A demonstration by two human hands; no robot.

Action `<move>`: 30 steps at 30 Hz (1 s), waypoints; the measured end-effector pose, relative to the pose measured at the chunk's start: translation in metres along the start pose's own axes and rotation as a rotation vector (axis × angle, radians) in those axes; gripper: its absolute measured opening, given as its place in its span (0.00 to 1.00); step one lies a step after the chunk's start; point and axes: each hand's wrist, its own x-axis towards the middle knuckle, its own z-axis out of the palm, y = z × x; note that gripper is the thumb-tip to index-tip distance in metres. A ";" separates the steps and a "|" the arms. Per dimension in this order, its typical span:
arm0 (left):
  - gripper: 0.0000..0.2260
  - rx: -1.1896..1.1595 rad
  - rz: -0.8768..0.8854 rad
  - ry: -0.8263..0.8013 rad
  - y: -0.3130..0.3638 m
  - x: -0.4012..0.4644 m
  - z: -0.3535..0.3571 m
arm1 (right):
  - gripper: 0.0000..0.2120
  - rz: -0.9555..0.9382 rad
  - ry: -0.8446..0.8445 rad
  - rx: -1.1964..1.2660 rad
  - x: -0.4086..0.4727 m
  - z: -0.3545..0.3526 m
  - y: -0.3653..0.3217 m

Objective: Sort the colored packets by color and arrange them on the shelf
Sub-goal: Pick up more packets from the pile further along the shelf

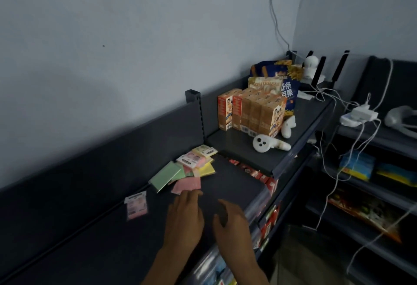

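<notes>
A loose pile of flat square packets (191, 167) in pink, green and yellow is seen on the dark grey metal shelf top (94, 235), towards its far end against the low back panel. Within the pile, a pale green packet (165, 176) lies at the left, a plain pink packet (187, 185) at the near edge, a yellow packet (207, 169) at the right, and a printed yellow packet (205, 150) at the far side. A single printed pink packet (136, 204) is placed apart, to the left of the pile and nearer.

The left hand (184, 219) is extended palm down over the shelf, its fingers straight, and the fingertips touch the near edge of the plain pink packet. The right hand (232, 221) is held just beside it to the right, fingers loosely curved, with nothing held.

On the raised shelf section farther right, orange snack cartons (250, 113) are stood in a block, with snack bags (277, 77) behind them and two white handheld controllers (269, 143) just in front.
</notes>
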 end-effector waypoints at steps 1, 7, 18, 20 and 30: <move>0.19 -0.011 -0.001 -0.002 -0.002 0.009 0.002 | 0.21 0.008 0.004 -0.013 0.010 0.001 0.002; 0.16 -0.061 0.020 -0.028 -0.018 0.057 0.037 | 0.22 0.010 -0.100 -0.192 0.062 0.010 0.008; 0.20 0.050 0.012 -0.108 -0.027 0.100 0.055 | 0.32 -0.218 -0.229 -0.323 0.115 0.040 0.012; 0.20 0.063 0.022 -0.099 -0.027 0.102 0.056 | 0.39 -0.244 -0.223 -0.308 0.124 0.050 0.025; 0.18 0.148 0.039 -0.060 -0.020 0.109 0.058 | 0.21 -0.298 -0.243 -0.090 0.155 0.053 0.041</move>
